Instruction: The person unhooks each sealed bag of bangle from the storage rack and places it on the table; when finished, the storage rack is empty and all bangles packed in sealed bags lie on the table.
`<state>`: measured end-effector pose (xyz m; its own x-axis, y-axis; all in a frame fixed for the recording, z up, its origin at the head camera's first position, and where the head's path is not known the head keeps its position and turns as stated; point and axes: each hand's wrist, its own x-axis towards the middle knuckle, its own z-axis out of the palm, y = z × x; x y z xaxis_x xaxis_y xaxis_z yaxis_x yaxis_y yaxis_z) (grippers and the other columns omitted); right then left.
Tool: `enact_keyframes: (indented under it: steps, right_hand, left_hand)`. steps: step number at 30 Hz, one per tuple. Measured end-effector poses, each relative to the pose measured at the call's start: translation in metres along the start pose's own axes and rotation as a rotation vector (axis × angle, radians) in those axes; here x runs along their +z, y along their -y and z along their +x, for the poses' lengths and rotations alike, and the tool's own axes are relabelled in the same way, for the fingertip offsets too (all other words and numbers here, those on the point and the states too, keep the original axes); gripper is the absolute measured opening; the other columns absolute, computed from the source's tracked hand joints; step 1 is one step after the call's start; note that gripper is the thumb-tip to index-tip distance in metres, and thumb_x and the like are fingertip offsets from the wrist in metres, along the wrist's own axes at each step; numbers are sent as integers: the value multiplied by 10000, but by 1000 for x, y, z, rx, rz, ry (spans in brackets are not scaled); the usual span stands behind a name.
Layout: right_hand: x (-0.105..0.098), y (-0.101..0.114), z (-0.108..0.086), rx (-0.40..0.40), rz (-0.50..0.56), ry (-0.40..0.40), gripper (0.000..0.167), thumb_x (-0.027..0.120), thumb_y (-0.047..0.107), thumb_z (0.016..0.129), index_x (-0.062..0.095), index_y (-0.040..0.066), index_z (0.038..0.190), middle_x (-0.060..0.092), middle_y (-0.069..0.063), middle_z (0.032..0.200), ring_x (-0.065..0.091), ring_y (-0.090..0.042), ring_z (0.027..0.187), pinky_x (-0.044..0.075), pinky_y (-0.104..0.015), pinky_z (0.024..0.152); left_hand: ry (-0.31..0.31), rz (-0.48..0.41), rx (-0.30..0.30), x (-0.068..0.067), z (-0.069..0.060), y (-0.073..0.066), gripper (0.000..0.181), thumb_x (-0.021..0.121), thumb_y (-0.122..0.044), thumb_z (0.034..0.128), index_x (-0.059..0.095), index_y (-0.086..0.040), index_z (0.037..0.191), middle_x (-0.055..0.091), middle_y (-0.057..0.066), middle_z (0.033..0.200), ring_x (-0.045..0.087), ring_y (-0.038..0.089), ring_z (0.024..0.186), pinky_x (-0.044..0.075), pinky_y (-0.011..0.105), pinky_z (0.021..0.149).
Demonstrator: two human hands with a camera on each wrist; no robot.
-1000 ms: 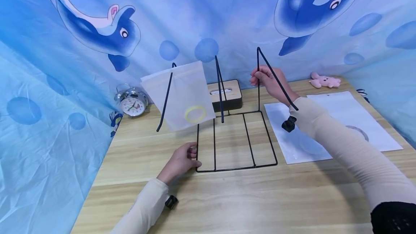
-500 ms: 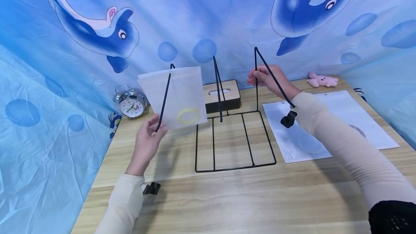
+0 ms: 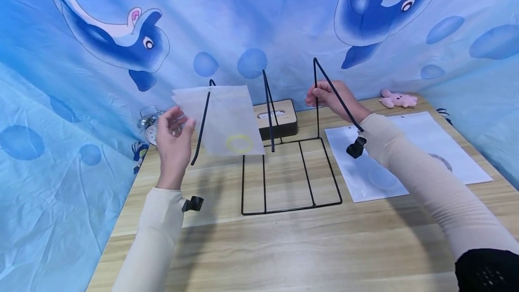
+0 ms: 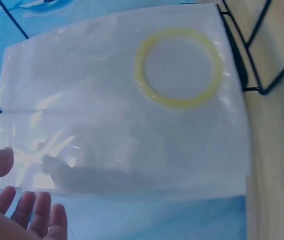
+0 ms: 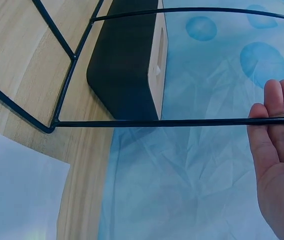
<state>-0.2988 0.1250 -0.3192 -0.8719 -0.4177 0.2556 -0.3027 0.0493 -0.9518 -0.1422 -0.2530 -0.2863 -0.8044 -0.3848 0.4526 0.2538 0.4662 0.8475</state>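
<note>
The wood-grain table bears a black wire rack standing near its middle, a box just behind the rack, a clock at the back left, partly hidden, a pink toy at the back right, and white sheets lying flat right of the rack

Cream on the left sleeve, snug, smooth, running right down to the wrist, and there's a small, angular left block in black beside it! Across to the right sleeve: cream again, close-fitting, finely wrinkled, with its own black right block. Higher up, a black cuff, speckled with lighter dots! Left hand bare, right hand bare too.
</note>
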Motion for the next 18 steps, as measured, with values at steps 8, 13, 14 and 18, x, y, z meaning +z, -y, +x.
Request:
enact_keyframes:
  steps: [8, 13, 14, 18]
  right_hand:
    - [2, -1, 4, 9, -16, -6, 341, 520, 219, 1059, 624, -101, 1120, 698, -152, 1045, 682, -209, 983, 530, -334, 910]
    - [1, -1, 1, 7, -8, -3, 345, 528, 218, 1055, 612, -107, 1135, 686, -175, 1081, 678, -210, 996, 527, -336, 917]
    - [1, -1, 1, 5, -3, -2, 341, 530, 218, 1055, 616, -103, 1132, 685, -178, 1082, 677, -212, 996, 527, -338, 917]
    - [0, -2, 1, 2, 1, -2, 324, 534, 215, 1053, 624, -89, 1122, 686, -171, 1074, 677, -210, 989, 530, -337, 911]
  left_hand:
    - [-147, 0, 77, -1, 12, -15, 358, 659, -190, 990, 546, -35, 1292, 553, 23, 1194, 508, 127, 1089, 400, 283, 921]
    - [-172, -1, 144, -8, 16, -18, 210, 672, -174, 981, 611, -11, 1099, 569, -8, 1012, 510, 107, 927, 399, 262, 780]
    - [-167, 7, 146, -10, 17, -18, 203, 673, -176, 981, 616, -4, 1074, 568, -21, 993, 511, 103, 910, 402, 259, 761]
    - [-132, 62, 126, -13, 15, -18, 272, 669, -220, 986, 650, 32, 1087, 567, -66, 964, 513, 97, 896, 407, 256, 718]
